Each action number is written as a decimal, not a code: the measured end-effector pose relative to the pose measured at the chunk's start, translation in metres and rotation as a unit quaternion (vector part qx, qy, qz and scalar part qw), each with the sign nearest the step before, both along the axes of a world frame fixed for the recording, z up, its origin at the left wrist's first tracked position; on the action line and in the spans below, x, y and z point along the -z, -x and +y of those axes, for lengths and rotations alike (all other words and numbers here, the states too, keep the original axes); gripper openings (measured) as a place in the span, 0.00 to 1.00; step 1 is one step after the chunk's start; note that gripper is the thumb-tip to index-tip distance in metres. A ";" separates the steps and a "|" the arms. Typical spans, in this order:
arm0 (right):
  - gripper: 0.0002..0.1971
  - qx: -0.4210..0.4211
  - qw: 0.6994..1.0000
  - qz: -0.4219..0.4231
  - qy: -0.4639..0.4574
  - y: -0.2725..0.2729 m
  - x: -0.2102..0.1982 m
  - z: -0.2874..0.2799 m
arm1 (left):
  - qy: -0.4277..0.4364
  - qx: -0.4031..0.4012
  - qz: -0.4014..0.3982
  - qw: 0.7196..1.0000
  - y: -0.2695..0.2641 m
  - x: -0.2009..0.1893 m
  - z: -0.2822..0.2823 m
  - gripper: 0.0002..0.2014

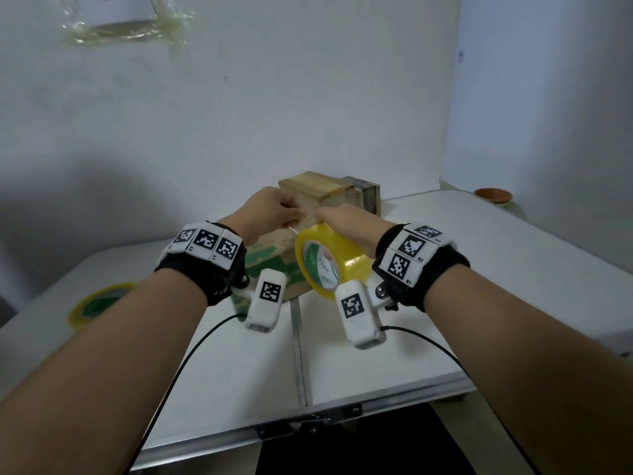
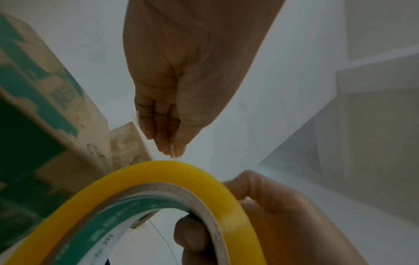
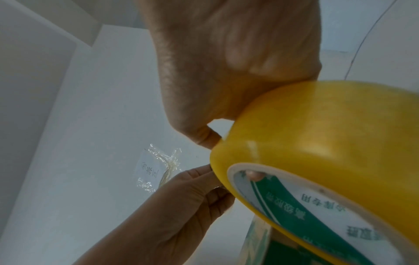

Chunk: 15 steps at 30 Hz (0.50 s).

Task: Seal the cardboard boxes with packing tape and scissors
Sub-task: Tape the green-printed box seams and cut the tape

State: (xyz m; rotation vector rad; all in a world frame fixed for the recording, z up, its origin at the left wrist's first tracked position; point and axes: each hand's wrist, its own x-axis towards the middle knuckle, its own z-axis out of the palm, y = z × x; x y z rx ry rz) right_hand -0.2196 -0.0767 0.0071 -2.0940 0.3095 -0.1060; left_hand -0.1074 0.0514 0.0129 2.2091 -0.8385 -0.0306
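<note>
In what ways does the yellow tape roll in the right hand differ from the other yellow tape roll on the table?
The thick yellow tape roll is held on edge in the right hand; the thin yellow tape roll lies flat and untouched at the left of the white table. The held one looks wider. Both have green inner labels.

You're in a bare makeshift packing room, plain white walls (image 1: pixel 308 97), white folding bench (image 1: pixel 445 303), taped note (image 1: pixel 120 12) on wall.
</note>
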 end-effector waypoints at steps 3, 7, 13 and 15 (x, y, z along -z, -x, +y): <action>0.10 -0.026 0.999 -0.012 -0.017 0.006 -0.004 0.009 | 0.000 -0.021 -0.027 0.999 -0.007 0.003 0.009 0.10; 0.09 -0.052 0.998 0.022 -0.009 0.003 0.003 0.014 | -0.034 -0.025 -0.075 0.996 -0.011 0.008 0.015 0.08; 0.14 -0.056 0.985 0.133 0.094 -0.008 0.018 0.015 | -0.023 -0.034 -0.068 0.997 -0.023 0.010 0.018 0.08; 0.23 -0.034 0.986 0.137 0.090 -0.011 0.021 0.014 | -0.026 -0.024 -0.064 0.997 -0.031 0.006 0.017 0.08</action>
